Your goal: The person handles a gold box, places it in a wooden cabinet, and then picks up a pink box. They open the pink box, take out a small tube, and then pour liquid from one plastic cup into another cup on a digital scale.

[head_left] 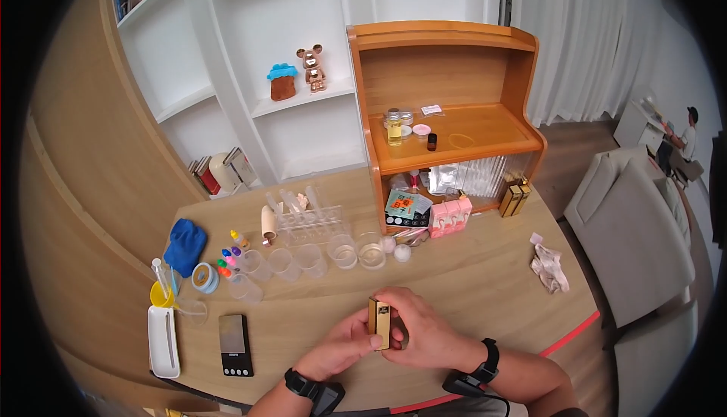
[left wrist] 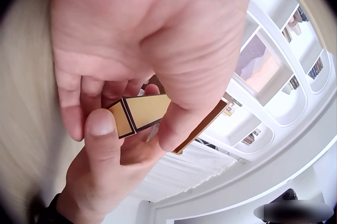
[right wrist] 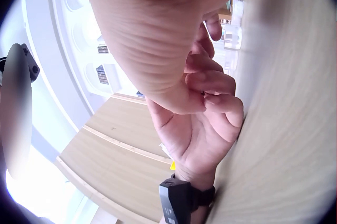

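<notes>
A slim gold box (head_left: 382,325) with dark edges and a small dark label stands close over the front middle of the table, between my two hands. My left hand (head_left: 347,343) grips its lower part, with the thumb across the front. From the other side my right hand (head_left: 426,334) holds the box, its fingers reaching over the top end. In the left wrist view a dark seam divides the gold box (left wrist: 145,111) near one end, and the right thumb (left wrist: 101,129) presses that end. The right wrist view mostly hides the box behind my fingers (right wrist: 210,82).
Clear cups (head_left: 310,260) and a test-tube rack (head_left: 307,224) line the middle left. A black scale (head_left: 235,345) and white tray (head_left: 162,341) lie front left. A wooden shelf (head_left: 454,161) stands behind, with gold boxes (head_left: 514,199) beside it. A crumpled cloth (head_left: 548,267) lies right.
</notes>
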`<control>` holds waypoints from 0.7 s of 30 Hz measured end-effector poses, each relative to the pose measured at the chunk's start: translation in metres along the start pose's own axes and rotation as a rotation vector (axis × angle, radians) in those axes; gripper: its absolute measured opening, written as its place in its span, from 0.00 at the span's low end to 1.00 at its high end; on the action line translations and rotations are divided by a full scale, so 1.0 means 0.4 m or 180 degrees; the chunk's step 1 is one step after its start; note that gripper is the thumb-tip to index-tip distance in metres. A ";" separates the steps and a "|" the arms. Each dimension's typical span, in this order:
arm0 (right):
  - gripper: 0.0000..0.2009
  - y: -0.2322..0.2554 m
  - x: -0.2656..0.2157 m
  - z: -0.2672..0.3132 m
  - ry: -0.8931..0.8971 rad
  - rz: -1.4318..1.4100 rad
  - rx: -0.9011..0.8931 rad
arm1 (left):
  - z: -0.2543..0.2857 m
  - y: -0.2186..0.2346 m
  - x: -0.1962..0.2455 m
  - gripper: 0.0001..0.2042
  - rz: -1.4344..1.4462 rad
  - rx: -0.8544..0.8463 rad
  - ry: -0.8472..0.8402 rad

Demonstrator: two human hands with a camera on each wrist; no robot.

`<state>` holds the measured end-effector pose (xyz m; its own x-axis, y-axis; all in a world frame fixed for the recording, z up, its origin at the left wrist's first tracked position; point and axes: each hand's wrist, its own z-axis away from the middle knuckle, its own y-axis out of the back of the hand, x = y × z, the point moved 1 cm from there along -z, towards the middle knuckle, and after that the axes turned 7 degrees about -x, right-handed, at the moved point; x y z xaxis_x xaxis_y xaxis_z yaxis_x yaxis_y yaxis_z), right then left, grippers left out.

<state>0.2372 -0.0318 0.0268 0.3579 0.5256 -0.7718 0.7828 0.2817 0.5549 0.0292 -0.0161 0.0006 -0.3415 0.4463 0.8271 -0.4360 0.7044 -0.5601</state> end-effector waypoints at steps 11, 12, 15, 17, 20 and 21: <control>0.34 0.024 -0.002 0.011 0.0219 0.0503 0.0311 | -0.002 0.013 -0.052 0.16 -0.1034 0.0797 -0.0010; 0.34 0.026 -0.002 0.015 0.0161 0.0581 0.0358 | -0.002 0.019 -0.055 0.16 -0.1439 0.0847 -0.0022; 0.20 0.005 0.011 0.013 -0.0034 0.0680 0.0599 | -0.007 0.009 -0.057 0.18 -0.1356 0.0990 0.0305; 0.20 0.007 0.015 0.019 -0.0184 0.0590 0.0526 | -0.013 0.005 -0.052 0.19 -0.1446 0.0949 0.0216; 0.19 0.055 0.028 0.016 -0.0245 0.0820 0.0664 | -0.017 -0.016 -0.042 0.21 -0.1412 0.1074 -0.0017; 0.17 0.086 0.035 0.017 -0.0164 0.1143 0.0878 | -0.016 -0.023 -0.041 0.22 -0.1281 0.1231 -0.0152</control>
<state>0.2726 -0.0202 0.0328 0.6508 0.5082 -0.5640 0.7083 -0.1391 0.6920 0.0440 -0.0264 -0.0076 -0.1184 0.1521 0.9813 -0.8103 0.5564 -0.1840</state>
